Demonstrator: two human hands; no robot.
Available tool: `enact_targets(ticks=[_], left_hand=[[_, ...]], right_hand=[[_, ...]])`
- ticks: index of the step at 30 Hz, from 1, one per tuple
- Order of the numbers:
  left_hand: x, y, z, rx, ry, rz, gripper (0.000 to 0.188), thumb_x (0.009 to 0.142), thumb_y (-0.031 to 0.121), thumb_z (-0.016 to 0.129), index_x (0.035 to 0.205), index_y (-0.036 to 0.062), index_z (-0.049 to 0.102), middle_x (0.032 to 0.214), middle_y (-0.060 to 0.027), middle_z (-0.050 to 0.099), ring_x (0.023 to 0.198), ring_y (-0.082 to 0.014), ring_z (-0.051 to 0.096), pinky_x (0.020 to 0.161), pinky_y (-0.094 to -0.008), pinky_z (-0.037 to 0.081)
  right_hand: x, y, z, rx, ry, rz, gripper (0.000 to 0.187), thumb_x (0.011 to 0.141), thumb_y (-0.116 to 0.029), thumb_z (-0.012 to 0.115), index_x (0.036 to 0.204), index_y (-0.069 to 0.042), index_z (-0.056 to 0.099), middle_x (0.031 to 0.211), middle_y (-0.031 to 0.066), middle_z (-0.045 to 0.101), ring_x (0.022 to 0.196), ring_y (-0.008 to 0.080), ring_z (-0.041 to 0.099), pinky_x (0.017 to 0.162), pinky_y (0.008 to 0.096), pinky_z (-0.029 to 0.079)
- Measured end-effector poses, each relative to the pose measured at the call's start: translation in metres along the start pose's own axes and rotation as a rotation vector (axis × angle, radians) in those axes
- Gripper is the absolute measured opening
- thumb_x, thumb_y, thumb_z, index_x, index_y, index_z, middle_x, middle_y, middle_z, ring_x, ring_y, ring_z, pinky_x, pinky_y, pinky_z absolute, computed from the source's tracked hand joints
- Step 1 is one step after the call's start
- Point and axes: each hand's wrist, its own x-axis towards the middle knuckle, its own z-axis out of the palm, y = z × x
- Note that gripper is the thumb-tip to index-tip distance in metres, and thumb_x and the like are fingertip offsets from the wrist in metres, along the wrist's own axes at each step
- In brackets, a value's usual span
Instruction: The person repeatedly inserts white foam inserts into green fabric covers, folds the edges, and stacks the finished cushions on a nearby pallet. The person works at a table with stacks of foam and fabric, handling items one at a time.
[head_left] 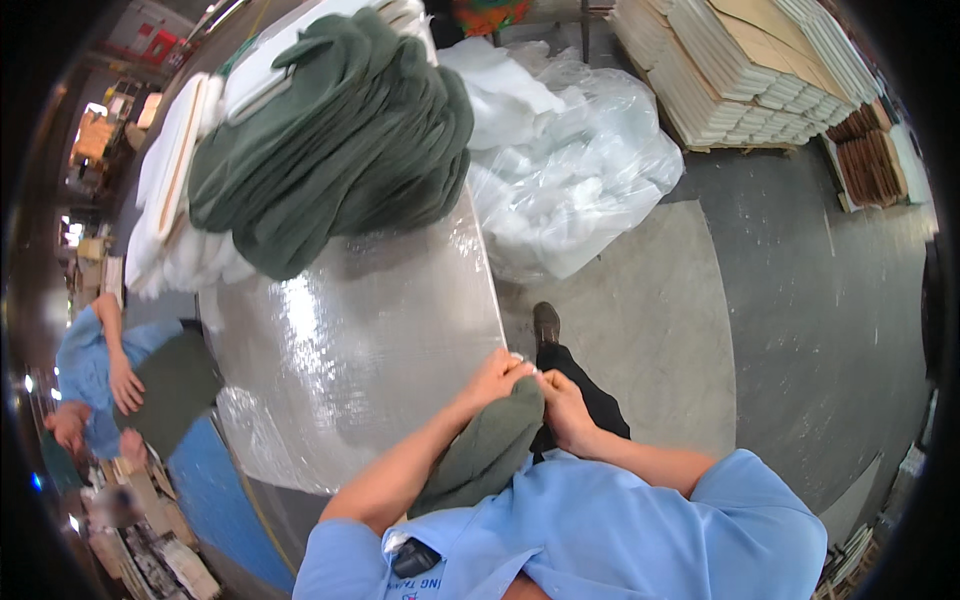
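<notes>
By the shiny table's near right edge, I'm seeing the left hand and right hand pinching the green cloth's far tip together; I'm favouring close fingertips, slack cloth.

Room over wrapped tabletop; green cloth pile blocks far end, plastic bag right
</notes>
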Motion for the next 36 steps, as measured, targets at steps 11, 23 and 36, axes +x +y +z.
enact_targets(ticks=[11, 23, 36], left_hand=[[0.017, -0.005, 0.0, 0.14, -0.018, 0.054, 0.043, 0.098, 0.036, 0.066, 0.077, -0.0014, 0.07, 0.073, -0.0208, 0.061, 0.084, -0.034, 0.055, 0.077, -0.0471, 0.046], [0.036, -0.012, -0.014, -0.09, -0.106, -0.394, 0.036, 0.092, 0.033, 0.066, 0.08, 0.0013, 0.077, 0.095, -0.0275, 0.073, 0.089, -0.0371, 0.072, 0.082, -0.0504, 0.055], [-0.032, -0.061, -0.029, 0.007, -0.022, -0.15, 0.055, 0.102, 0.05, 0.059, 0.081, 0.0008, 0.075, 0.079, -0.0216, 0.072, 0.077, -0.0375, 0.07, 0.076, -0.0468, 0.053]], right_hand=[[0.035, 0.0, 0.022, 0.101, 0.169, 0.106, 0.052, 0.113, -0.05, 0.047, 0.104, -0.004, 0.069, 0.094, 0.0078, 0.069, 0.086, 0.0216, 0.069, 0.078, 0.0426, 0.056], [0.095, 0.042, -0.013, 0.178, -0.02, 0.309, 0.052, 0.11, -0.054, 0.051, 0.115, -0.005, 0.068, 0.101, 0.01, 0.072, 0.091, 0.0241, 0.071, 0.082, 0.0423, 0.058], [0.094, 0.038, -0.01, 0.284, -0.359, 0.416, 0.066, 0.106, -0.064, 0.048, 0.134, -0.006, 0.062, 0.126, 0.0188, 0.069, 0.113, 0.0343, 0.069, 0.098, 0.0498, 0.059]])
